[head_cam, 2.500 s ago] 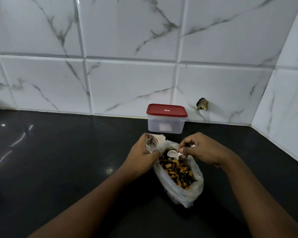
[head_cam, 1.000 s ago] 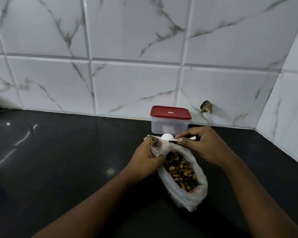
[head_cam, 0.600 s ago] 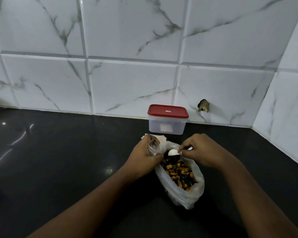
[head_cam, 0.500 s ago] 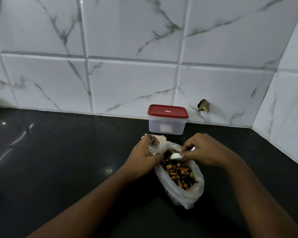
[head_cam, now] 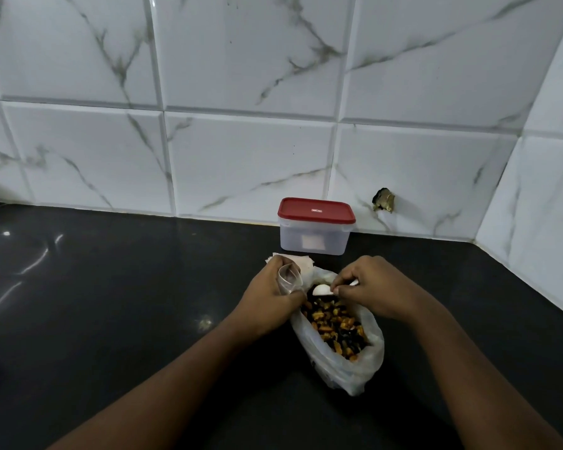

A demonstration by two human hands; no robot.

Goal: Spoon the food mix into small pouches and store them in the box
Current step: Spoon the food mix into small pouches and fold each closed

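Head view. The mix point(head_cam: 337, 329) lies in an open bag point(head_cam: 364, 358) on the counter point(head_cam: 111, 319). The spoon point(head_cam: 321, 290) (white, its bowl just over the mix at the bag's far end) is pinched between the thumb and curled fingers of the right hand point(head_cam: 374, 287). The left hand point(head_cam: 264, 300) curls round a clear pouch point(head_cam: 288, 279), mouth up, just beside the bag's rim. A second ago the spoon was raised at the pouch mouth. It has since dropped back into the bag, so I judge another scoop is starting. The box point(head_cam: 316, 228) stands lidded against the wall point(head_cam: 241, 157), apart from both hands.
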